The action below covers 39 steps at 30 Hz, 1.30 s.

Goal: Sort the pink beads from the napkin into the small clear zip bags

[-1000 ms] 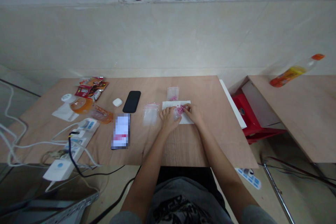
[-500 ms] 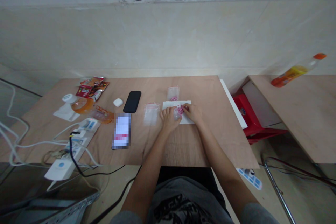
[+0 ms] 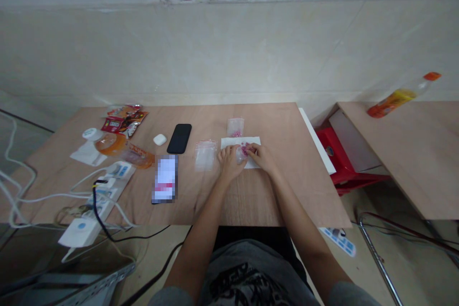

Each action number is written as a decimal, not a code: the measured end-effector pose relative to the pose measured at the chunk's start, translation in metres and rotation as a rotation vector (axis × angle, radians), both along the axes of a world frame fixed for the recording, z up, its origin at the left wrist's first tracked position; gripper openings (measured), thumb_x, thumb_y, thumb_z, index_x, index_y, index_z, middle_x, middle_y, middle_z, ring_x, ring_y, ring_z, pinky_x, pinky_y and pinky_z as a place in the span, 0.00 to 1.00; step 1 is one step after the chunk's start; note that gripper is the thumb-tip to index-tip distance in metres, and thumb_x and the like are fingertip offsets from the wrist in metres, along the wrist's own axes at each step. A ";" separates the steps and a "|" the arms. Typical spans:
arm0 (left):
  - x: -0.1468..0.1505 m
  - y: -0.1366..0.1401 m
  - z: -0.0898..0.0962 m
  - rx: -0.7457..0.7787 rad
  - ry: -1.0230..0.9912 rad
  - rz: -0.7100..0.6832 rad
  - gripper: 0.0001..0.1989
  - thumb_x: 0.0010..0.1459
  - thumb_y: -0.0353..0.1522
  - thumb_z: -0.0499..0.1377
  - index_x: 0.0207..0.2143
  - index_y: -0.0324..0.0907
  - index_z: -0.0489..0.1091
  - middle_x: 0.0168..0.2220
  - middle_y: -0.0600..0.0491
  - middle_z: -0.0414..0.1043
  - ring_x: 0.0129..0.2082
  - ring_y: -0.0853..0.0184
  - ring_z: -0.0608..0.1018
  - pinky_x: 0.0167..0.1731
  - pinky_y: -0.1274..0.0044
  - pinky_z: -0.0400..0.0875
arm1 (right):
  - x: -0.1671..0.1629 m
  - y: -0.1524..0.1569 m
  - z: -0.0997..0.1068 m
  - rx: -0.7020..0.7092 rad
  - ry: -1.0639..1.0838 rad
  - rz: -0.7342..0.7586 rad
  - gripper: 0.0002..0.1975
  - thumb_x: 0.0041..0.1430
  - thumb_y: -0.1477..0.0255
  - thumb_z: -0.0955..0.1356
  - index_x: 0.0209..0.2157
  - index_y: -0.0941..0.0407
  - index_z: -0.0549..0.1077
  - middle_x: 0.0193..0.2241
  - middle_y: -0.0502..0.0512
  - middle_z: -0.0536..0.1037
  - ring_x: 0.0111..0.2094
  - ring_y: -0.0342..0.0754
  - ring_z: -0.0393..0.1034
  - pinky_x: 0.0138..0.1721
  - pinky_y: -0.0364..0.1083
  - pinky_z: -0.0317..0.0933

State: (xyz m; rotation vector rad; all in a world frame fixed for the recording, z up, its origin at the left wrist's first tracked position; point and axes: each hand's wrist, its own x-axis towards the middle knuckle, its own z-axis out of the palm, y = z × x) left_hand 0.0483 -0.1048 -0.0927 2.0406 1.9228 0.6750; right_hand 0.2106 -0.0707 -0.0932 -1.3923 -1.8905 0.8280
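My left hand [image 3: 229, 162] and my right hand [image 3: 259, 155] meet over a white paper sheet [image 3: 253, 142] on the wooden table [image 3: 279, 191]. Between their fingers is a small clear bag holding pink beads [image 3: 242, 151]; both hands pinch it. A second small bag with pink beads [image 3: 235, 127] lies just beyond the sheet. An empty clear zip bag [image 3: 205, 155] lies left of my left hand.
A black phone [image 3: 180, 138], a white earbud case [image 3: 159, 139], a second phone with lit screen [image 3: 165, 178], snack wrappers [image 3: 124, 118], an orange tape roll [image 3: 110, 144] and power strips with cables [image 3: 103, 191] lie to the left. A red stool [image 3: 344, 165] and a bottle [image 3: 401, 96] are to the right.
My right hand has shifted slightly left over the bead bag. Both hands stay on the sheet.
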 end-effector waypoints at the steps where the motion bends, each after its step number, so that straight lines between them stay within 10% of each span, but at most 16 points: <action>1: 0.000 0.000 0.000 -0.005 0.000 -0.002 0.27 0.55 0.43 0.60 0.56 0.49 0.61 0.53 0.50 0.67 0.54 0.57 0.66 0.56 0.65 0.53 | -0.001 -0.001 0.000 0.000 0.025 0.018 0.11 0.61 0.64 0.66 0.37 0.56 0.75 0.26 0.50 0.76 0.27 0.45 0.68 0.32 0.42 0.59; 39: 0.001 -0.002 0.007 -0.027 0.007 0.012 0.26 0.55 0.42 0.60 0.55 0.49 0.62 0.53 0.50 0.67 0.53 0.58 0.66 0.56 0.66 0.54 | -0.005 0.010 0.002 -0.014 -0.290 -0.058 0.11 0.62 0.67 0.64 0.40 0.53 0.76 0.31 0.54 0.79 0.30 0.46 0.71 0.32 0.43 0.59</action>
